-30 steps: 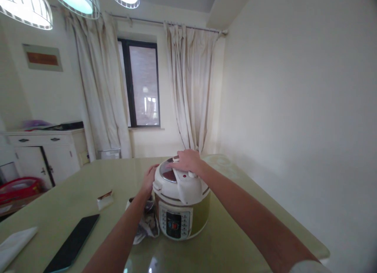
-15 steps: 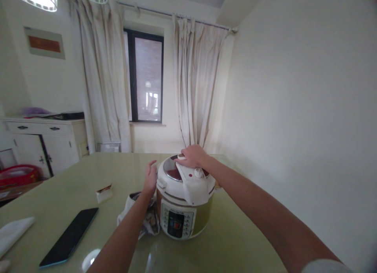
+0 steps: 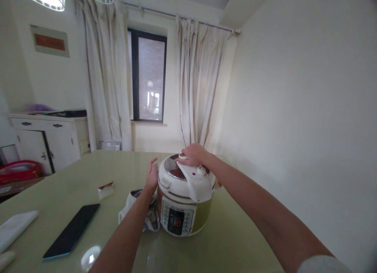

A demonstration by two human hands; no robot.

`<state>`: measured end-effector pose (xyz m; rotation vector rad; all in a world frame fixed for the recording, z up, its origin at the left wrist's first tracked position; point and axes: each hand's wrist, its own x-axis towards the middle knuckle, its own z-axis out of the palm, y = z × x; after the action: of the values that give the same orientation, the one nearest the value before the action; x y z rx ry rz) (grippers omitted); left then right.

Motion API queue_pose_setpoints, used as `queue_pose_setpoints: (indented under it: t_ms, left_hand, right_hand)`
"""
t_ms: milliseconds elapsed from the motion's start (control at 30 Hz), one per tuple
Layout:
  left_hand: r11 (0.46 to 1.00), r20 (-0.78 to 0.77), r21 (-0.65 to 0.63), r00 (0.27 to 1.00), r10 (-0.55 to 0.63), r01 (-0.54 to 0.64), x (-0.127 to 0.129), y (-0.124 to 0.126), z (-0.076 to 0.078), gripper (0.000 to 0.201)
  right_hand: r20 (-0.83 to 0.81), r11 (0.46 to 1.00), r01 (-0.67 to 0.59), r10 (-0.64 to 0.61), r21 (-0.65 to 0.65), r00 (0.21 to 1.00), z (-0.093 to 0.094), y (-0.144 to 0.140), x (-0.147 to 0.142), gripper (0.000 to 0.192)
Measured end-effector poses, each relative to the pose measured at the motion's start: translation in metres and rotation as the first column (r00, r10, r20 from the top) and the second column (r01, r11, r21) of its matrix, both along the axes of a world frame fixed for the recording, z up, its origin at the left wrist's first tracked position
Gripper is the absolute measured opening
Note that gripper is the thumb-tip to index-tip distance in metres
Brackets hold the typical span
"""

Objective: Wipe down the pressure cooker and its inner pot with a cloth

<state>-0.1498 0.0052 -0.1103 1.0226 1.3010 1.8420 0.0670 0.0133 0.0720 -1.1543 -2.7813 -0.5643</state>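
Hands (image 3: 193, 154), 2, on 1 cooker (image 3: 185, 196)

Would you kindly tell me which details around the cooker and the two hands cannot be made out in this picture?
Head view only:
- Right hand: its fingers curl over the far end of the lid handle, so the grip is hidden.
- Left hand: seen edge-on beside the pressure cooker; contact unclear.
- Control panel: labels too small to read.
- Crumpled cloth: partly behind the left forearm.
- White cloth: cut off by the left edge.
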Motion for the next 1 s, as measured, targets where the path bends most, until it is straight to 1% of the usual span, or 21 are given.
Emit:
queue_pose_setpoints:
  t_ms: [133,233,300,400,467,533,600,667,733,800,900,967,1000]
  left_hand:
    - [0.999,0.040,0.033,0.999,-0.009,0.007,0.000,0.001,-0.002,0.072]
    - [0.998,0.071,0.052,0.997,-0.030,0.026,0.001,0.001,-0.002,0.071]
    - [0.996,0.069,0.086,0.997,-0.019,0.013,0.001,0.000,-0.001,0.063]
    - [0.989,0.010,0.143,0.999,0.035,-0.036,0.000,-0.001,-0.001,0.051]
    - [0.986,-0.014,0.157,0.999,0.051,-0.049,0.000,-0.001,-0.002,0.049]
    - [0.988,-0.002,0.149,0.999,0.047,-0.046,-0.001,0.001,-0.003,0.050]
    - [0.989,0.014,0.139,0.999,0.046,-0.047,-0.002,0.003,-0.005,0.049]
    - [0.990,0.034,0.129,0.998,0.049,-0.053,-0.002,0.005,-0.007,0.048]
    - [0.991,0.064,0.123,0.997,0.041,-0.048,-0.002,0.006,-0.007,0.048]
    - [0.991,0.107,0.127,0.994,0.019,-0.033,0.000,0.005,-0.006,0.051]
    - [0.992,0.163,0.129,0.987,-0.012,-0.009,0.004,0.002,-0.002,0.055]
    - [0.993,0.181,0.117,0.983,-0.019,-0.003,0.006,0.000,-0.001,0.057]
    - [0.993,0.181,0.115,0.983,-0.020,-0.001,0.006,0.000,0.000,0.058]
  right_hand:
    - [0.020,0.999,-0.021,0.021,0.042,1.000,0.002,0.000,-0.007,0.083]
    - [0.038,0.998,-0.017,0.015,0.061,0.999,0.008,0.002,-0.013,0.081]
    - [0.051,0.997,-0.004,0.000,0.078,0.999,0.014,0.003,-0.013,0.080]
    - [0.063,0.993,0.011,-0.018,0.118,0.998,0.023,0.005,-0.005,0.079]
    - [0.085,0.990,-0.028,0.017,0.139,0.996,0.028,0.006,0.004,0.074]
    - [0.142,0.980,-0.132,0.111,0.150,0.984,0.031,0.010,0.014,0.068]
    - [0.229,0.949,-0.277,0.239,0.148,0.944,0.033,0.015,0.021,0.063]
    - [0.314,0.899,-0.417,0.360,0.136,0.879,0.033,0.022,0.025,0.062]
    - [0.365,0.841,-0.527,0.455,0.123,0.812,0.029,0.029,0.027,0.060]
    - [0.374,0.785,-0.606,0.528,0.127,0.762,0.023,0.034,0.028,0.057]
    - [0.352,0.707,-0.693,0.618,0.144,0.703,0.015,0.039,0.029,0.054]
    - [0.349,0.670,-0.728,0.654,0.145,0.671,0.011,0.040,0.029,0.052]
    - [0.350,0.662,-0.735,0.661,0.146,0.664,0.010,0.040,0.028,0.051]
